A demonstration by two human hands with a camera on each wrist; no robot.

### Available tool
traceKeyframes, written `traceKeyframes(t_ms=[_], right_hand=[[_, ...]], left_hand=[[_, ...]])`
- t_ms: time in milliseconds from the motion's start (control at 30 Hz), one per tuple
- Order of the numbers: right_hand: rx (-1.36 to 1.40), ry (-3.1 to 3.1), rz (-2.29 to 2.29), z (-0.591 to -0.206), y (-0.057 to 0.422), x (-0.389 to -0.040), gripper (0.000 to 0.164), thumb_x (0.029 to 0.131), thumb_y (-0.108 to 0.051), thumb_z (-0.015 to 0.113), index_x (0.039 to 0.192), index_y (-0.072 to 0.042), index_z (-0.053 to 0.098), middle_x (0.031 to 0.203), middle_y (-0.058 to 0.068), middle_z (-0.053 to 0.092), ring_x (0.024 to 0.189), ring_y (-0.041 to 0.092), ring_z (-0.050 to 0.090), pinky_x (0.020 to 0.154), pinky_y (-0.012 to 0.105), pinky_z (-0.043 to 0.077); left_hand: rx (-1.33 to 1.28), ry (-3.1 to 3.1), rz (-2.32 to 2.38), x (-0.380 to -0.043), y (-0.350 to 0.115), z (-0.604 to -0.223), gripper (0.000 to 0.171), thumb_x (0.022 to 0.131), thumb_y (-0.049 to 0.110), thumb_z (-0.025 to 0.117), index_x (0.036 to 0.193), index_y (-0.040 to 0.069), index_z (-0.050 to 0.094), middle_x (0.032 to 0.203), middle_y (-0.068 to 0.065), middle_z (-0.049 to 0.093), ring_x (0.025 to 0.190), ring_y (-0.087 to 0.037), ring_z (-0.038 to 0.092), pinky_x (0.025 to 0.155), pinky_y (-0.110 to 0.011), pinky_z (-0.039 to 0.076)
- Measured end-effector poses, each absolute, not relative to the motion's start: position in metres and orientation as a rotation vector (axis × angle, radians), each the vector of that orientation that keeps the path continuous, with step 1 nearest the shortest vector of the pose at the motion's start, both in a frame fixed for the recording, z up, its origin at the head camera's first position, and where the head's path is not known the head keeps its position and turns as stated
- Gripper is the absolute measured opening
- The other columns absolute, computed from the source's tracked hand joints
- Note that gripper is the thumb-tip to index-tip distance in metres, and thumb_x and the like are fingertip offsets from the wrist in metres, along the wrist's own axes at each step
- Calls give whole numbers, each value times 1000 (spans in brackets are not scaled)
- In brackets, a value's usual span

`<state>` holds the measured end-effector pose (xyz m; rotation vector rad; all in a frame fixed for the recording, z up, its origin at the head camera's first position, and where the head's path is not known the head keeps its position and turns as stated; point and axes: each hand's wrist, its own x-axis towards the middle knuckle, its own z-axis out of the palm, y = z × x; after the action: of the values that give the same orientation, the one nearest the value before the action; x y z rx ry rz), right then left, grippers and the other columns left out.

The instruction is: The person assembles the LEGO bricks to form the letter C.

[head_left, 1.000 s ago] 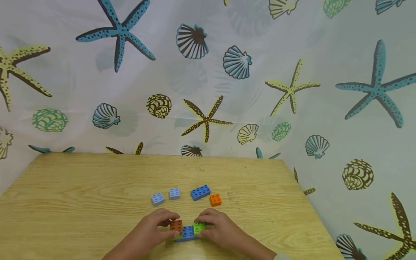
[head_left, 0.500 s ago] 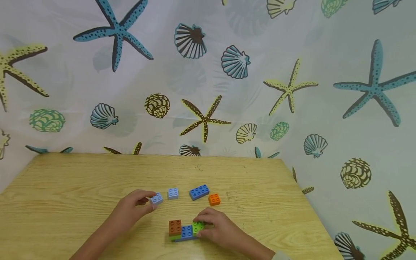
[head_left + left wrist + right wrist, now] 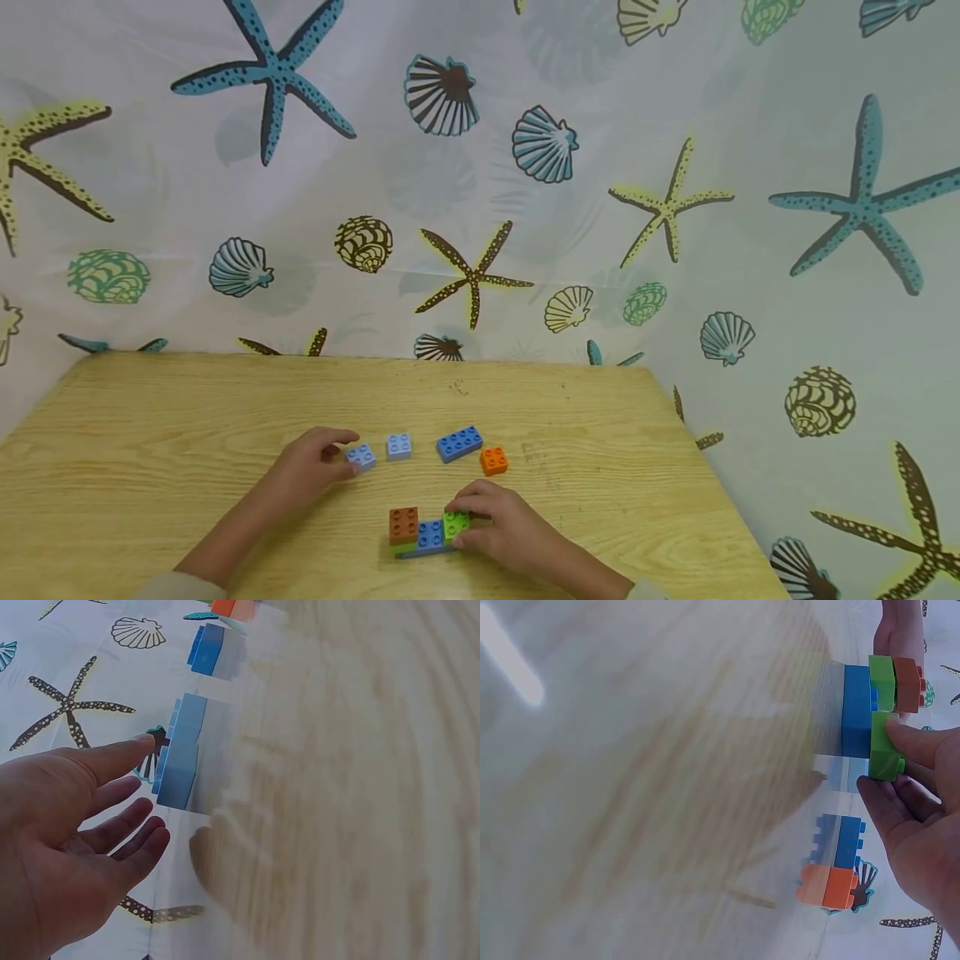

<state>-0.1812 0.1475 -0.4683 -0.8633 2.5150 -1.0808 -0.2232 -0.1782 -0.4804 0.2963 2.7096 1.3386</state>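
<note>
My left hand (image 3: 311, 467) is beside a light blue brick (image 3: 361, 457), its thumb and fingers spread apart. In the left wrist view the fingers are loosely bent, with nothing held between them. My right hand (image 3: 506, 521) pinches a lime green brick (image 3: 455, 525) at the right end of a blue base brick (image 3: 430, 535). On that base's left end a second green brick (image 3: 882, 681) carries a reddish-brown brick (image 3: 403, 525). Bare blue studs show between the two ends. Part of the pinched brick is hidden by my fingers.
Behind the stack lie another light blue brick (image 3: 399, 447), a longer blue brick (image 3: 460, 444) and a small orange brick (image 3: 494, 461). The wooden table (image 3: 225, 400) meets a curtain (image 3: 480, 167) printed with starfish and shells at its back and right.
My left hand left the brown brick and went up and left to the light blue brick, then drew slightly away from it. My right hand stayed on the green brick.
</note>
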Motion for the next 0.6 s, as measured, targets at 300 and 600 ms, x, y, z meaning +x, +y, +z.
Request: traceKeyframes(t_ms=[300, 600], right_hand=[[-861, 2526, -1065, -469, 147, -182, 33, 91, -23, 76, 124, -17, 71, 120, -11, 62, 111, 2, 56, 96, 22, 52], [-850, 2526, -1066, -468, 148, -181, 33, 91, -23, 75, 124, -16, 71, 120, -10, 62, 111, 2, 56, 96, 23, 53]], left_hand=[[323, 2731, 1320, -234, -173, -490, 48, 90, 15, 77, 131, -4, 62, 122, -19, 62, 102, -25, 62, 84, -42, 56], [326, 2724, 1332, -235, -173, -494, 44, 91, 13, 75, 130, -3, 63, 120, -16, 64, 98, -21, 60, 80, -35, 54]])
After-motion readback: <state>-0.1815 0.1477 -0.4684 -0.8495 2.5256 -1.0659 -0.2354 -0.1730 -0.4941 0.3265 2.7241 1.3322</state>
